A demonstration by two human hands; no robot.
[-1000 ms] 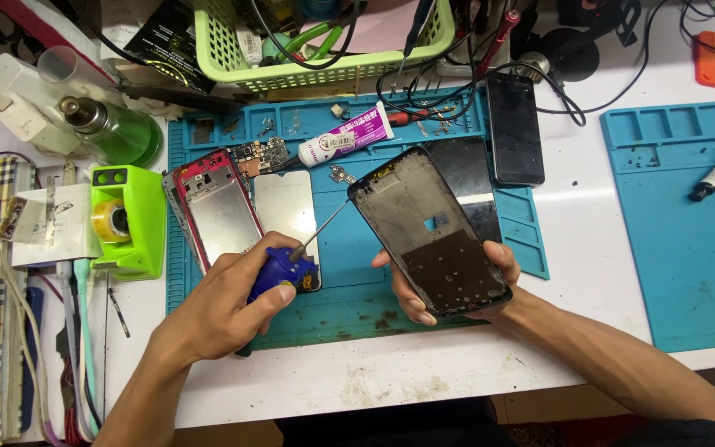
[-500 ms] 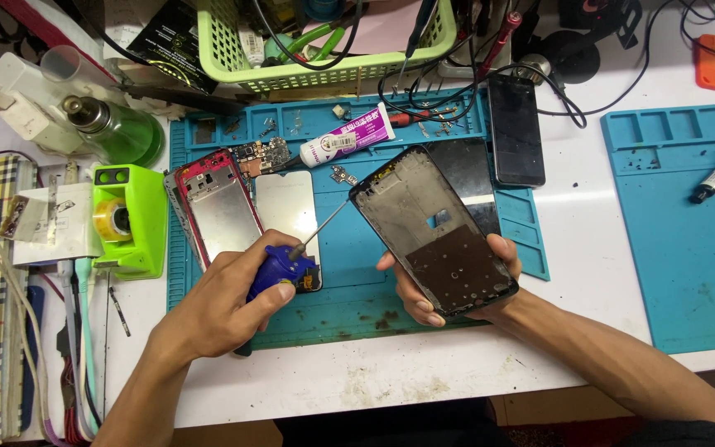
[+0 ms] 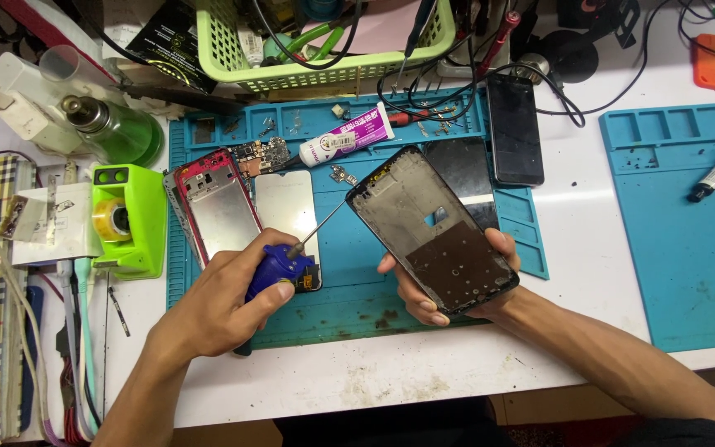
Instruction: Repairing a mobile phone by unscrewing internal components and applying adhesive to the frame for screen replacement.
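Little has shifted: the left hand [image 3: 217,310] stays wrapped round the blue screwdriver [image 3: 279,273], its tip at the phone frame [image 3: 432,228]. The right hand [image 3: 448,290] still pinches that frame's near end.

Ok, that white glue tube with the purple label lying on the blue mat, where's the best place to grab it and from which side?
Probably across the middle of the glue tube's body, coming straight down from above. It lies flat on the blue mat, slanting, cap end low-left and crimped end up-right, so its long sides are exposed. Pinch across the width; loose small parts and a red-handled tool crowd both ends.
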